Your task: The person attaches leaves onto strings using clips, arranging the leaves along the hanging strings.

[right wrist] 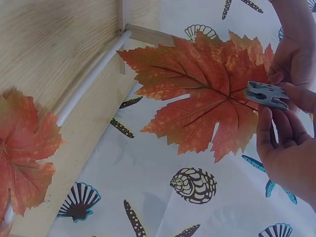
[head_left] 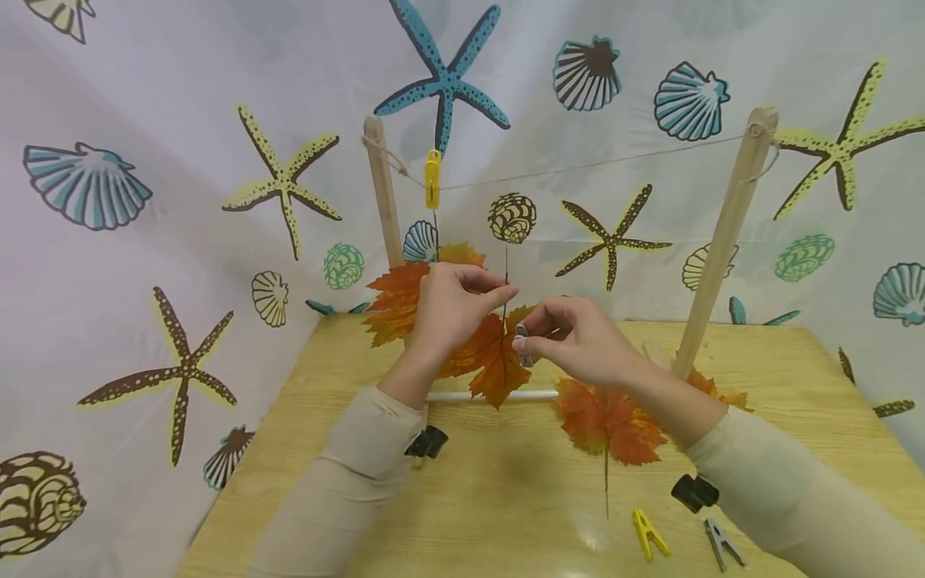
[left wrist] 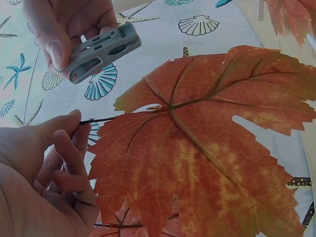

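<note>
My left hand [head_left: 499, 293] pinches the thin dark stem [left wrist: 97, 120] of an orange maple leaf [head_left: 491, 361], holding it upright above the table, below the string [head_left: 578, 167]. Right beside it, my right hand [head_left: 526, 337] grips a grey clothespin [head_left: 523, 347] between thumb and fingers, close to the stem but apart from it. The left wrist view shows the same leaf [left wrist: 197, 148] large, with the grey clothespin [left wrist: 101, 52] above my left hand [left wrist: 74, 121]. In the right wrist view the clothespin [right wrist: 266, 95] sits in my right hand [right wrist: 282, 107] in front of the leaf [right wrist: 207, 98].
The string runs between two wooden posts [head_left: 381, 193] [head_left: 726, 233]. A yellow clothespin [head_left: 432, 178] holds another orange leaf [head_left: 396, 301] on it. A third leaf [head_left: 610, 421] lies on the wooden table [head_left: 506, 498] by a white rod [head_left: 448, 396]. Yellow [head_left: 649, 534] and grey [head_left: 723, 544] clothespins lie front right.
</note>
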A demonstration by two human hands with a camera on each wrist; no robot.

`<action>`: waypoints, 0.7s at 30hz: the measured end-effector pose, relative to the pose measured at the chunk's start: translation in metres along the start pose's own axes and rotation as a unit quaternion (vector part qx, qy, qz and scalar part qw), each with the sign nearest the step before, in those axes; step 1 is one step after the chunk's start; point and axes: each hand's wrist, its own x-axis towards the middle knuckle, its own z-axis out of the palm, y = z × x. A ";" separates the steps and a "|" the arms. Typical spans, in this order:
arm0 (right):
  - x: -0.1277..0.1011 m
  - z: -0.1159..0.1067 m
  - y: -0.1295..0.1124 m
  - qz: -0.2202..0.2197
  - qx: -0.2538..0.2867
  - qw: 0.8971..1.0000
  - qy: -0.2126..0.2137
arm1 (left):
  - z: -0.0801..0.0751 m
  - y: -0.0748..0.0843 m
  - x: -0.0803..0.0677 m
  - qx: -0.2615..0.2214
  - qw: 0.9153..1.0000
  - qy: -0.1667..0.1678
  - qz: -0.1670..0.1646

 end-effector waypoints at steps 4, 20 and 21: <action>0.005 -0.003 0.004 0.003 0.007 1.000 -0.006 | 0.000 0.004 0.004 0.004 1.000 -0.002 0.002; 0.037 -0.029 0.013 -0.044 -0.032 0.998 0.031 | -0.007 0.029 0.017 -0.017 0.999 0.034 0.017; 0.037 -0.030 0.012 -0.042 -0.033 0.998 0.032 | -0.007 0.031 0.017 -0.019 0.999 0.036 0.017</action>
